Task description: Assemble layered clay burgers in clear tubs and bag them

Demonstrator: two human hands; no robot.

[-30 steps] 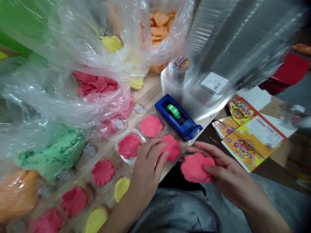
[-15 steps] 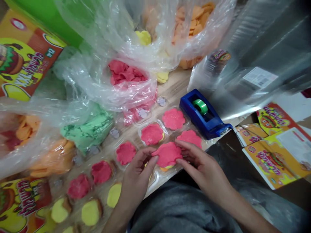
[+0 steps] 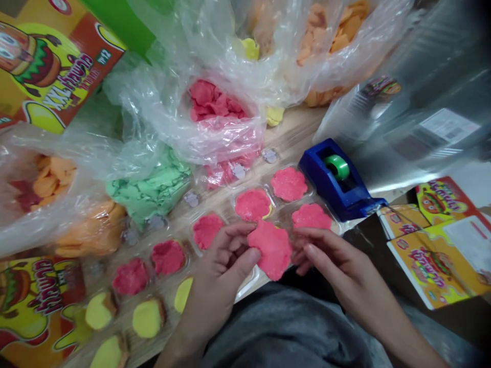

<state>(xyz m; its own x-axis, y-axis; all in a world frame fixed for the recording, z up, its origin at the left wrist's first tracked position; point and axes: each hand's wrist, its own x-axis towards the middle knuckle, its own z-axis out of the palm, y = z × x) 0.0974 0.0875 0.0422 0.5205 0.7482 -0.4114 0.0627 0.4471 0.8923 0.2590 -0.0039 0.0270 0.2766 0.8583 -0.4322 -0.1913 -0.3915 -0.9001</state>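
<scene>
Over the table's (image 3: 295,128) near edge, left hand (image 3: 224,268) pinches disc (image 3: 273,250); right hand (image 3: 335,260), loosely spread, alongside. Disc: pink, scalloped.

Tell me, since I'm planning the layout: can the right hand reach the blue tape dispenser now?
Likely yes: the right hand looks empty, and nothing visibly blocks its way to the nearby blue tape dispenser.

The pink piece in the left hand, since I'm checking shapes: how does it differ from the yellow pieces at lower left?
Outline: the pink piece has a wavy, uneven edge; the yellow pieces look smoother and rounder.
Pose: the left hand pinches the pink piece by one side; the yellow pieces lie down, at least three on orange-brown layers.
Shared: each shows a single plain colour on top.
</scene>
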